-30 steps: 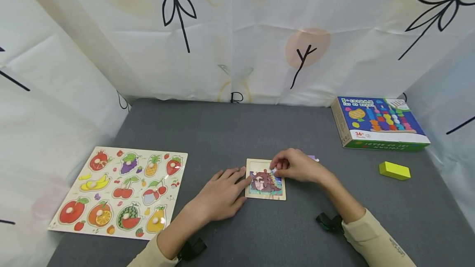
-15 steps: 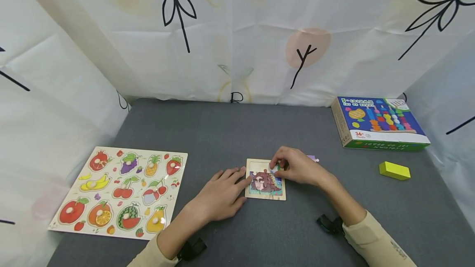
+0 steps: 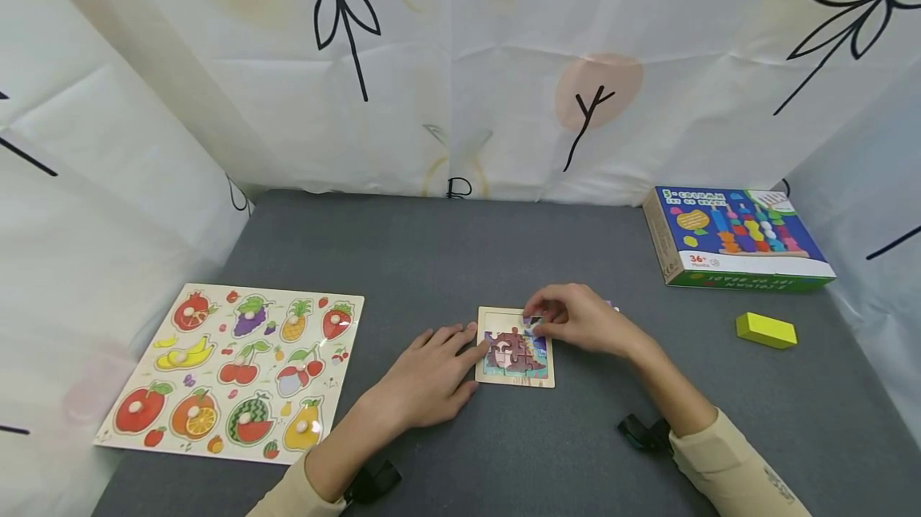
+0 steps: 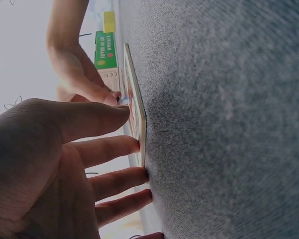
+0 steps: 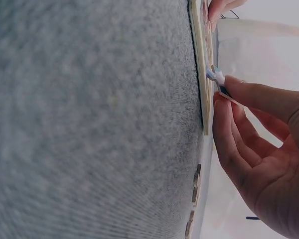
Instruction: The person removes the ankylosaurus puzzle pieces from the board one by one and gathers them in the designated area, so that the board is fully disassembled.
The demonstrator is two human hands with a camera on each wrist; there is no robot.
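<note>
A small wooden jigsaw tray (image 3: 514, 380) lies on the grey table in the head view, with joined pieces of a brown animal picture (image 3: 512, 351) inside. My left hand (image 3: 440, 377) rests at its left edge, fingers spread and fairly straight. At the upper right of the tray, my right hand (image 3: 584, 320) pinches a jigsaw piece (image 5: 218, 78) between thumb and fingers. The right wrist view has this piece tilted, its lower end at the tray. Fingers cover part of it. Partly behind the right hand is a loose lilac piece (image 3: 612, 306).
A fruit puzzle board (image 3: 269, 373) lies on the left. At the back right sits a bead-game box (image 3: 741, 241), with a yellow block (image 3: 766, 331) in front of it. Loose pieces (image 5: 196, 183) lie beyond the tray in the right wrist view. Printed white cloth (image 3: 489, 117) encloses the table.
My right hand has shifted slightly up and right, and the pinched jigsaw piece has turned in its fingers. The hand now covers more of the lilac piece. My left hand has stayed still.
</note>
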